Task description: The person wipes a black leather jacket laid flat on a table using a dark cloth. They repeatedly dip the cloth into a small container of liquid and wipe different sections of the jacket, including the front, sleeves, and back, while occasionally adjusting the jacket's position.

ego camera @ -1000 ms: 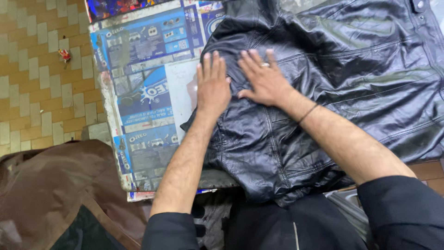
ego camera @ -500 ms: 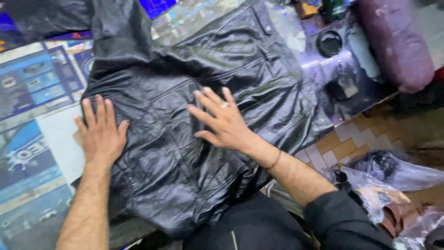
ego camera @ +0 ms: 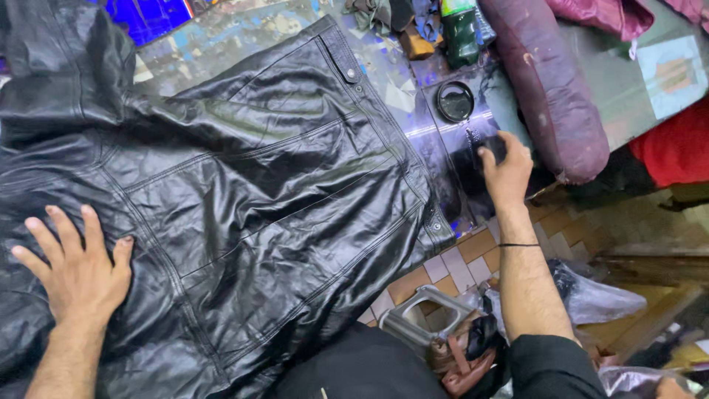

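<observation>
A black leather jacket (ego camera: 258,192) lies spread flat over a table covered with printed sheets. My left hand (ego camera: 77,270) rests flat on the jacket's lower left part, fingers apart. My right hand (ego camera: 506,170) has reached off the jacket to the right and closes its fingers on a small dark object (ego camera: 493,148) on the table; what the object is cannot be made out. Just beyond that hand sits a round black tin (ego camera: 455,101) with its top off.
A maroon rolled cushion (ego camera: 550,89) lies along the right of the table. A green bottle (ego camera: 461,33) and a brown block (ego camera: 417,44) stand at the far edge. Below are tiled floor (ego camera: 458,266), a grey metal frame (ego camera: 425,318) and plastic bags (ego camera: 598,299).
My right hand left the jacket and moved right to the small dark object beside the tin. My left hand stays pressed on the jacket. The view swung right.
</observation>
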